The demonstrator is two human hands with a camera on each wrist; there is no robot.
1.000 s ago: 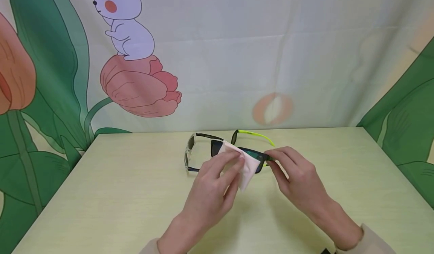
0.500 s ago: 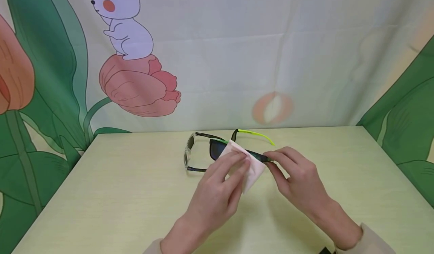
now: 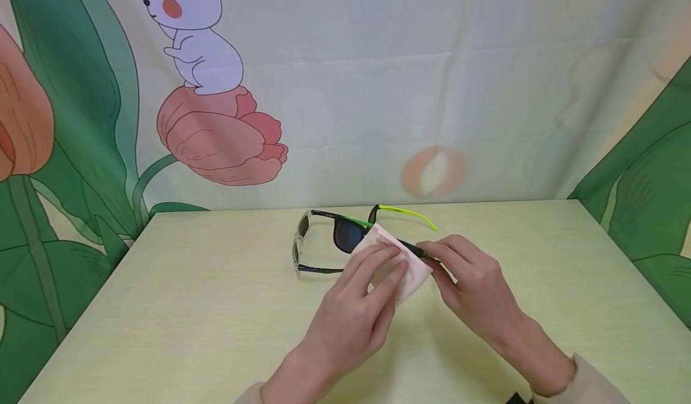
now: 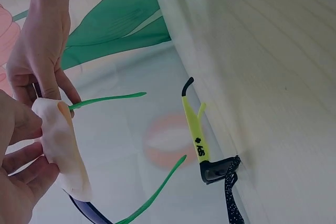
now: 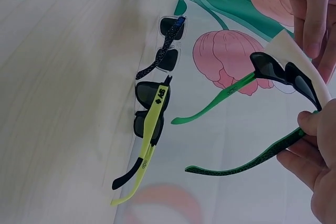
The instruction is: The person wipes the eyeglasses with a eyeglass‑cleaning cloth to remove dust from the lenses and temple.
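Black sunglasses with green temples point(image 3: 348, 235) are held up above the table. My right hand point(image 3: 477, 284) pinches them at the hinge end of one temple, seen also in the right wrist view, where the green temples point(image 5: 239, 90) point away from the hands. A pale pink cloth point(image 3: 412, 270) is pinched between the fingers and thumb of my left hand point(image 3: 353, 308). It lies against the front of the lens nearer my right hand and hides that lens. In the left wrist view the cloth point(image 4: 60, 145) covers much of the frame front.
Clear-framed sunglasses point(image 3: 298, 245) with dark speckled temples stand on the table point(image 3: 189, 308) behind the hands. Beside them are black sunglasses with yellow temples point(image 5: 155, 114), partly hidden in the head view. A printed curtain point(image 3: 351, 92) hangs at the table's back edge.
My left hand has slid the cloth to the right along the sunglasses, uncovering the left lens. My right hand keeps its grip, nearly still.
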